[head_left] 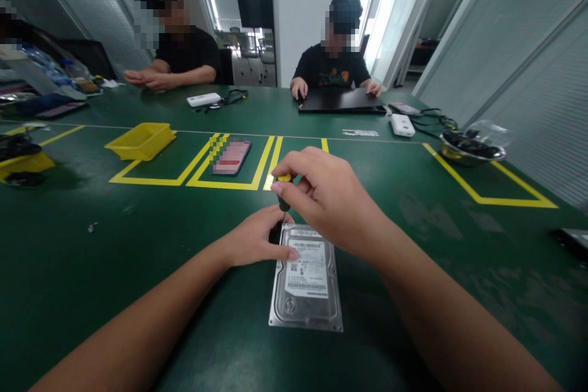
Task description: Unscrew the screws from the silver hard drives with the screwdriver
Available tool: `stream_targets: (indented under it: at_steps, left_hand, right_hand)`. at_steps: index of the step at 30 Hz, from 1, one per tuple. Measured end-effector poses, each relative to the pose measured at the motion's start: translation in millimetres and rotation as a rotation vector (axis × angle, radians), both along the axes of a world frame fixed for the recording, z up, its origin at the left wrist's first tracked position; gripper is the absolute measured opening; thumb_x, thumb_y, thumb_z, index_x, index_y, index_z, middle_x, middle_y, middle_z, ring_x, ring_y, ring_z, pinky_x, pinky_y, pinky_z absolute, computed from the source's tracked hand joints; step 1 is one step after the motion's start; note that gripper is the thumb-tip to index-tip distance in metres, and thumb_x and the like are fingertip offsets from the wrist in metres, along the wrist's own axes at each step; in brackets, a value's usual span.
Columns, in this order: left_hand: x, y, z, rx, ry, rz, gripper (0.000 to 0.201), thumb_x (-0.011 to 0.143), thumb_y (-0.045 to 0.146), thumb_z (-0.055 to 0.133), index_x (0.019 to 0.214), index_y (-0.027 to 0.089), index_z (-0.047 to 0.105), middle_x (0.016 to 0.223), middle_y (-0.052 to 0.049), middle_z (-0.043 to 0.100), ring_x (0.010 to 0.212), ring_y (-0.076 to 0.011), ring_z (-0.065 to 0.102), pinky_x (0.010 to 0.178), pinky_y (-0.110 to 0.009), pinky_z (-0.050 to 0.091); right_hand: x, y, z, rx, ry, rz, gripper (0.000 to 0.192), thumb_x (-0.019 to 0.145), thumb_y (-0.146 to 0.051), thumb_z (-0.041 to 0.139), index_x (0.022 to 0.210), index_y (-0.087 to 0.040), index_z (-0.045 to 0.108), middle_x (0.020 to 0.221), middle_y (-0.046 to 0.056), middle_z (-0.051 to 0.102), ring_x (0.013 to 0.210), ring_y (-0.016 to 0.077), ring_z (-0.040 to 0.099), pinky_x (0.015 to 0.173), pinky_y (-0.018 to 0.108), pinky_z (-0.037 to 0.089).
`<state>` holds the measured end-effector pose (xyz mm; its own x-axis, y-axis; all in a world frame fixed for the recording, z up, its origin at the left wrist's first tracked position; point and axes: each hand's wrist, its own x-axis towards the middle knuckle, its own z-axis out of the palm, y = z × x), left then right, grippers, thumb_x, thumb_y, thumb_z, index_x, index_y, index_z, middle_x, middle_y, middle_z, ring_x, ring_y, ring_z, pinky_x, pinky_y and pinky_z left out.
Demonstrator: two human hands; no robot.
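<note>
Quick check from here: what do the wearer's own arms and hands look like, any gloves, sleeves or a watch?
Both hands are bare: no gloves on the left hand or the right hand. Both forearms show uncovered up to the picture's edge, with no sleeves in view. No watch, ring, strap or marking shows on either wrist.

Glass-partitioned office, tape-marked worktable (pixel 68 269)

Hard drive (pixel 307 278) lay on table (pixel 92 269), near edge. Tray (pixel 141 141) far left behind it, phone (pixel 232 157) between, bowl (pixel 468 150) far right.
</note>
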<state>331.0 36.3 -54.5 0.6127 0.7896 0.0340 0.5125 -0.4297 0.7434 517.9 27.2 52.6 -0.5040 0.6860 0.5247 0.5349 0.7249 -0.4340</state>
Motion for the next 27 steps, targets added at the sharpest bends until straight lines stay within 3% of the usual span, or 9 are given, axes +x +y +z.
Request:
stream_targets:
  at_steps: [13,27]
  left_hand:
    - [-2.0,0.5,-9.1,0.031,0.013,0.026,0.059,0.07,0.057,0.076,0.115,0.02,0.062,0.11,-0.007,0.066,0.098,-0.0279,0.06,0.086,-0.041,0.048]
    - [-3.5,-1.6,-9.5,0.122,0.07,0.028,0.057,0.072,0.061,0.074,0.11,0.02,0.061,0.103,-0.005,0.065,0.088,-0.0234,0.058,0.075,-0.035,0.044]
  right_hand:
    - [0.5,-1.3,3.4,-0.026,-0.029,0.013,0.008,0.091,-0.02,0.063,0.092,-0.016,0.068,0.084,0.002,0.057,0.079,0.0137,0.05,0.072,0.024,0.034]
    - [0.1,-2.8,1.1,0.002,0.027,0.06,0.011,0.09,-0.017,0.063,0.096,-0.013,0.07,0.09,0.004,0.064,0.08,0.0134,0.054,0.074,0.024,0.038]
